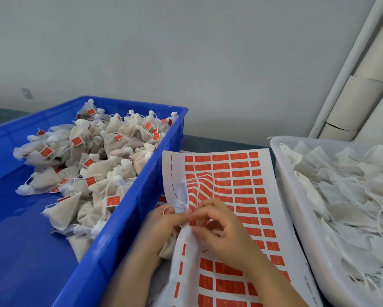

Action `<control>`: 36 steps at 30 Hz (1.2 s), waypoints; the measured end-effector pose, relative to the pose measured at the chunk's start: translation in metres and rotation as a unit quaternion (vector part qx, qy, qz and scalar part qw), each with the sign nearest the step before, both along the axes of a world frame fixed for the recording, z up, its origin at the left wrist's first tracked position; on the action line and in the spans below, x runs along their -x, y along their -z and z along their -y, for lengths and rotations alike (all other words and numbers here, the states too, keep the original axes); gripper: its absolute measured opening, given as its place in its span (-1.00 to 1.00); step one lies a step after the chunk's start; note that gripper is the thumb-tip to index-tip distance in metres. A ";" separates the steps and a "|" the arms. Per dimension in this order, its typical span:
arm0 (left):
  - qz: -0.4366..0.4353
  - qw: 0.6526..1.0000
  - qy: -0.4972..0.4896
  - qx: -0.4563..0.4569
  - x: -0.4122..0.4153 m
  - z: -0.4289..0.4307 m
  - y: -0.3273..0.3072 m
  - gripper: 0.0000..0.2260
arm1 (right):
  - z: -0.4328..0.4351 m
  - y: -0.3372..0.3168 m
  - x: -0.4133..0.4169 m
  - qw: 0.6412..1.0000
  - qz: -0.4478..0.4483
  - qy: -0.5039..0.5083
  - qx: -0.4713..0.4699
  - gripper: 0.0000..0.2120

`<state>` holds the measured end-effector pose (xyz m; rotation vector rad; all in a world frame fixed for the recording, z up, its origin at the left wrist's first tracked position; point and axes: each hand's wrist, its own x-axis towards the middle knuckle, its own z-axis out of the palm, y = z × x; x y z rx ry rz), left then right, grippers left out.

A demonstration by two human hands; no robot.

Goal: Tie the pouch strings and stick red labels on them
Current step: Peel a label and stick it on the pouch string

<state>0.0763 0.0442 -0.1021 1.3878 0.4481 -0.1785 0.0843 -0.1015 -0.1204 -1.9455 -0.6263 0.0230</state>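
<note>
From the head camera we see our left hand (161, 220) gripping a pouch (167, 248), and our right hand (221, 227) touching it, pinching its string (167, 208). The red label sheet (241, 185) lies under both hands. A blue crate (119, 229) stands to their left and a white tray (296, 218) to their right.

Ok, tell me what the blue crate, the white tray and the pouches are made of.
Blue crate: likely moulded plastic, glossy; light reflects off its smooth floor. White tray: probably plastic too, smooth with a soft sheen. Pouches: thin matte fabric, maybe non-woven; brownish filling shows through.
</note>
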 end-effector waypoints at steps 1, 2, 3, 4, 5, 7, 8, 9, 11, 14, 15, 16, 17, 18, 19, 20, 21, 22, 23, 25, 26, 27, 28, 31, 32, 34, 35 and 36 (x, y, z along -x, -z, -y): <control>-0.006 1.000 0.000 0.011 -0.001 0.000 0.001 -0.84 | 0.002 -0.002 -0.002 1.000 -0.005 -0.012 0.015 -0.71; -0.015 1.000 -0.001 0.023 -0.001 0.000 0.000 -0.86 | 0.003 -0.003 -0.004 0.999 -0.005 -0.018 0.032 -0.70; -0.019 0.999 -0.001 0.028 -0.001 0.001 0.000 -0.87 | 0.005 -0.005 -0.006 0.998 -0.001 -0.022 0.051 -0.68; -0.021 0.999 0.000 0.026 -0.001 0.001 0.000 -0.88 | 0.006 -0.006 -0.008 0.997 0.006 -0.027 0.067 -0.67; -0.019 1.000 0.004 0.021 -0.002 0.001 -0.001 -0.90 | 0.007 -0.007 -0.009 0.996 0.015 -0.031 0.082 -0.66; -0.014 1.000 0.018 0.011 -0.002 0.000 -0.001 -0.93 | 0.008 -0.010 -0.011 0.993 0.030 -0.038 0.110 -0.65; -0.016 1.000 0.024 0.005 -0.001 -0.001 0.000 -0.93 | 0.009 -0.011 -0.012 0.991 0.035 -0.039 0.124 -0.65; -0.022 0.999 0.026 -0.004 0.000 -0.001 0.000 -0.92 | 0.010 -0.011 -0.013 0.989 0.040 -0.037 0.136 -0.67; -0.032 0.999 0.028 -0.028 0.000 -0.002 0.002 -0.91 | 0.012 -0.011 -0.014 0.987 0.048 -0.029 0.150 -0.74; -0.034 0.998 0.023 -0.057 -0.001 0.000 0.002 -0.89 | 0.011 -0.011 -0.015 0.989 0.058 -0.017 0.137 -0.83; -0.033 0.997 0.018 -0.062 -0.002 0.000 0.002 -0.88 | 0.010 -0.011 -0.015 0.989 0.061 -0.017 0.131 -0.81; -0.032 0.997 0.014 -0.066 -0.002 0.001 0.002 -0.87 | 0.010 -0.012 -0.015 0.989 0.062 -0.019 0.130 -0.77; -0.031 0.997 0.012 -0.070 -0.002 0.001 0.002 -0.87 | 0.010 -0.013 -0.015 0.989 0.062 -0.022 0.133 -0.74; -0.031 0.997 0.010 -0.075 -0.003 0.001 0.002 -0.88 | 0.009 -0.014 -0.016 0.988 0.060 -0.024 0.140 -0.72; -0.031 0.997 0.007 -0.076 -0.003 0.001 0.002 -0.88 | 0.010 -0.015 -0.017 0.987 0.058 -0.026 0.149 -0.71; -0.031 0.997 0.004 -0.074 -0.003 0.001 0.001 -0.88 | 0.010 -0.016 -0.017 0.985 0.056 -0.027 0.159 -0.71; -0.031 0.997 0.001 -0.070 -0.003 0.001 0.001 -0.88 | 0.010 -0.016 -0.017 0.984 0.053 -0.027 0.167 -0.72; -0.031 0.997 0.000 -0.067 -0.003 0.000 0.001 -0.88 | 0.010 -0.017 -0.017 0.983 0.050 -0.028 0.172 -0.73; -0.031 0.997 -0.001 -0.067 -0.003 0.000 0.000 -0.87 | 0.011 -0.017 -0.016 0.984 0.045 -0.029 0.171 -0.74; -0.027 0.997 0.000 -0.076 -0.003 0.000 0.001 -0.82 | 0.011 -0.018 -0.015 0.987 0.034 -0.031 0.154 -0.73; -0.025 0.996 -0.002 -0.085 -0.004 0.000 0.001 -0.79 | 0.011 -0.018 -0.014 0.988 0.035 -0.034 0.149 -0.70; -0.023 0.995 -0.005 -0.094 -0.004 0.000 0.002 -0.77 | 0.011 -0.017 -0.013 0.987 0.046 -0.036 0.151 -0.65; -0.022 0.995 -0.010 -0.101 -0.005 0.000 0.003 -0.77 | 0.011 -0.016 -0.013 0.985 0.064 -0.035 0.157 -0.61; -0.023 0.995 -0.018 -0.099 -0.005 0.000 0.003 -0.80 | 0.012 -0.013 -0.013 0.981 0.118 -0.017 0.151 -0.71; -0.024 0.995 -0.018 -0.092 -0.005 0.000 0.003 -0.80 | 0.013 -0.013 -0.013 0.980 0.132 -0.013 0.148 -0.75; -0.027 0.997 -0.018 -0.076 -0.004 0.000 0.003 -0.77 | 0.014 -0.012 -0.013 0.978 0.153 -0.010 0.143 -0.79; -0.028 0.997 -0.018 -0.072 -0.004 0.000 0.002 -0.77 | 0.015 -0.013 -0.013 0.977 0.160 -0.009 0.142 -0.81; -0.029 0.997 -0.017 -0.070 -0.004 0.000 0.002 -0.76 | 0.015 -0.013 -0.013 0.976 0.164 -0.008 0.143 -0.82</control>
